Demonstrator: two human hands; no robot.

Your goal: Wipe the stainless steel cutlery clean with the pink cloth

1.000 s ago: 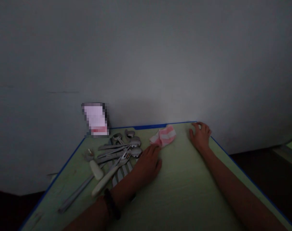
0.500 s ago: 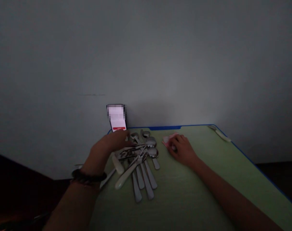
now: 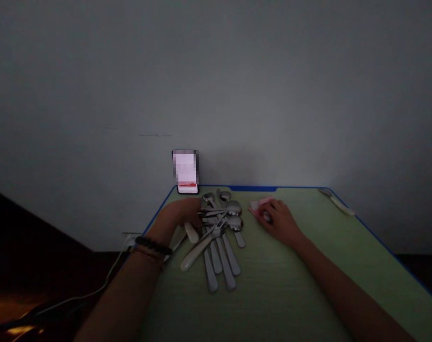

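On the table lies a heap of cutlery: shiny spoons (image 3: 234, 208), forks and several metal handles (image 3: 224, 266), with a pale-handled fork (image 3: 198, 251) on top. My left hand (image 3: 183, 212), a dark beaded bracelet at its wrist, reaches in at the heap's left side. Its fingertips are dark and partly hidden among the pieces, so I cannot make out any grip. To the right of the heap, my right hand (image 3: 280, 222) rests on the table with its fingers curled round a crumpled pink-and-white cloth (image 3: 260, 206).
A phone (image 3: 186, 172) with a lit screen leans on the grey wall behind the table. One pale-handled fork (image 3: 337, 202) lies by the right edge of the green, blue-rimmed table (image 3: 265, 294). A white cable (image 3: 107, 278) hangs at the left.
My left hand has lowered and moved in against the left side of the cutlery heap. The whole view has shifted slightly. My right hand stays on the cloth.
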